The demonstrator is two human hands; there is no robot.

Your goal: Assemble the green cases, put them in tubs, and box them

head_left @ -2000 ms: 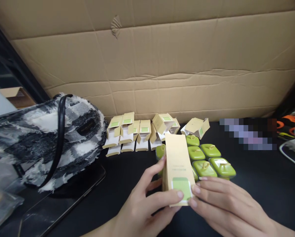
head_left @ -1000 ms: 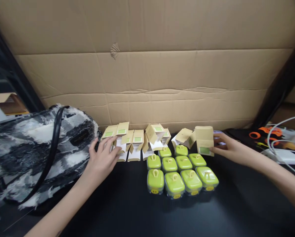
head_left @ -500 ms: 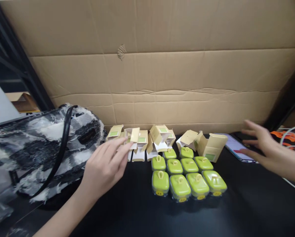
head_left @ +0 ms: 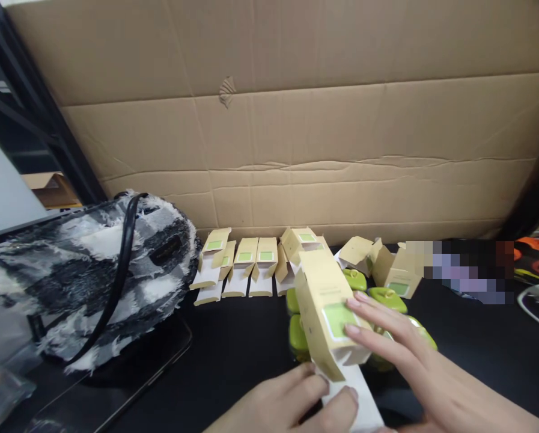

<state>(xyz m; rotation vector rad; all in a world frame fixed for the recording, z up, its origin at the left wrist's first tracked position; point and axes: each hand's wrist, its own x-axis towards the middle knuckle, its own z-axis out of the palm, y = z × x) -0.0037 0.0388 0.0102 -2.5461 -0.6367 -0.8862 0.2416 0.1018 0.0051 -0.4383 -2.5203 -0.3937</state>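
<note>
A small open cardboard box [head_left: 321,282] with a green label is between both hands, above the group of green-lidded containers. Its white inner flap [head_left: 357,394] hangs out toward me. My left hand [head_left: 296,394] grips the lower left side with curled fingers. Fingers of my right hand [head_left: 413,370] press on the label from the right, and its thumb is mostly out of sight low in the picture. Beneath and behind the box, several green-lidded clear containers [head_left: 298,337] are partly covered. More small open boxes [head_left: 244,255] stand in a row at the back.
A furry black-and-white bag [head_left: 161,240] with a black strap lies on the left. Corrugated cardboard [head_left: 296,132] closes off the back. On the right are a blurred patch, a white cable [head_left: 528,307] and orange items [head_left: 533,242]. The tabletop [head_left: 233,343] is black.
My left hand has brought a small box forward and right from the back row. My right hand has come in from beside the phone on the right and now holds the box too.
</note>
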